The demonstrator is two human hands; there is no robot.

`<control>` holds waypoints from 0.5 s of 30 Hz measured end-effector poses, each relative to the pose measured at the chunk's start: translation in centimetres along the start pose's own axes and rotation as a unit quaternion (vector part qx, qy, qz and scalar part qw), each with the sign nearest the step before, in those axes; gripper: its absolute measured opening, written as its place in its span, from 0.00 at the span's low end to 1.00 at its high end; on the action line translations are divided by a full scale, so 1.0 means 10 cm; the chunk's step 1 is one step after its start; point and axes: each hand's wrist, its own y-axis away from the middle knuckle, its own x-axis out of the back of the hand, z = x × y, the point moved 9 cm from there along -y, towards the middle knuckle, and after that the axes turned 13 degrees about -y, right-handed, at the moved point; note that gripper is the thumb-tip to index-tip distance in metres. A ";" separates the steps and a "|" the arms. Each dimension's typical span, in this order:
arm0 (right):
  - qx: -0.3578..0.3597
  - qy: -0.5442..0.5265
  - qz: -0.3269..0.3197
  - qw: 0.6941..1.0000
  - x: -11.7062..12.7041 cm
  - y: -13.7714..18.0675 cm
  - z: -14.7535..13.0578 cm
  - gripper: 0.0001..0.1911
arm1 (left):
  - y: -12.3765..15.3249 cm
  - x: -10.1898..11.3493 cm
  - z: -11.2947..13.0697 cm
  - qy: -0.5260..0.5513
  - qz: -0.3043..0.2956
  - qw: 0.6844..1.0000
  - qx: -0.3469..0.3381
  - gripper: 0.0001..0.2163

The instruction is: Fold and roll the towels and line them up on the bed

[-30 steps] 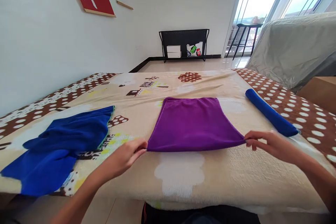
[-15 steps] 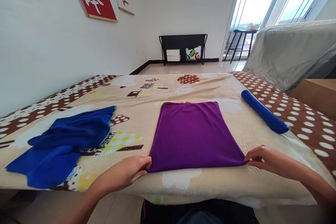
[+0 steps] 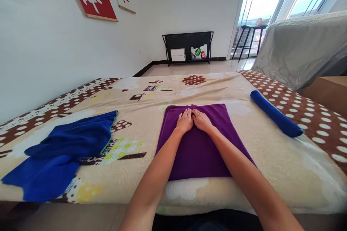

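Observation:
A folded purple towel [image 3: 196, 151] lies flat on a patterned beige blanket [image 3: 135, 122] in front of me. My left hand [image 3: 184, 120] and my right hand [image 3: 201, 120] rest side by side, palms down, on the towel's far part, fingers stretched flat toward its far edge. Both forearms reach across the towel. Neither hand holds anything.
A loose heap of blue towels [image 3: 62, 151] lies on the left of the blanket, and a rolled blue towel [image 3: 275, 117] on the right. Beyond are a black rack [image 3: 188, 47], a stool [image 3: 251, 39] by the window and a covered sofa [image 3: 300, 47].
Both hands let go of the purple towel's near corners and moved forward to its far middle, where they now lie flat together.

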 end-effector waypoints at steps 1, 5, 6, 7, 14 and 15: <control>0.000 0.006 0.001 1.000 -0.01 -0.02 0.10 0.26 | -0.04 -0.06 -0.09 -0.007 0.003 1.000 0.004 0.25; -0.028 0.038 0.012 0.999 0.27 0.02 0.71 0.28 | -0.07 -0.13 -0.74 -0.032 0.008 0.998 0.045 0.27; -0.043 0.047 0.018 0.998 0.38 0.04 0.88 0.29 | -0.07 -0.13 -0.92 -0.037 0.006 0.997 0.061 0.27; -0.058 0.054 0.026 0.996 0.48 0.06 1.05 0.30 | -0.06 -0.12 -1.08 -0.042 0.005 0.996 0.075 0.27; -0.136 0.097 0.059 0.984 0.83 0.23 1.66 0.31 | -0.01 -0.13 -1.49 -0.067 -0.005 0.993 0.096 0.27; -0.139 0.102 0.057 0.983 0.83 0.23 1.66 0.31 | -0.01 -0.12 -1.47 -0.069 -0.007 0.993 0.097 0.27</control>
